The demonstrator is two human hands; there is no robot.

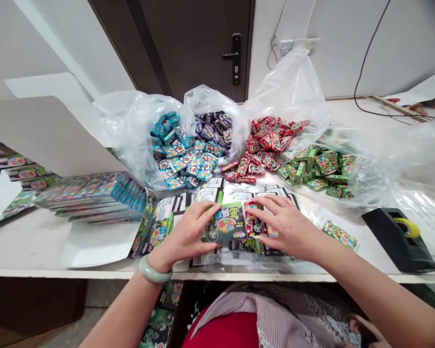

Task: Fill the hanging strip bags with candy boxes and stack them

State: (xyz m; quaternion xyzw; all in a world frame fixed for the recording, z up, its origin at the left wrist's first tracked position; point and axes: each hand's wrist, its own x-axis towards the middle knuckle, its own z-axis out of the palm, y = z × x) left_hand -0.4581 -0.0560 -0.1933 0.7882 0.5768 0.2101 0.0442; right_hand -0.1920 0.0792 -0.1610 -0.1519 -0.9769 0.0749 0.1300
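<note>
My left hand (194,229), with a pale green bangle at its wrist, grips the left side of a dark printed card (227,231) between thumb and fingers. The card bears a colourful round picture and green lettering. Over a small red packet (253,223) at the card's right side, my right hand (281,223) curls its fingers and thumb, partly covering it. Beneath both hands lie flat clear-wrapped packs (163,212) with black and white labels. Whether the red packet touches the card is hard to make out.
Clear bags spill small blue packets (183,154), purple packets (213,126), red packets (264,142) and green packets (324,166) along the back. An open white box (58,130) and stacked filled packs (94,195) stand left. A black tape dispenser (393,241) sits right, near a green packet (340,235).
</note>
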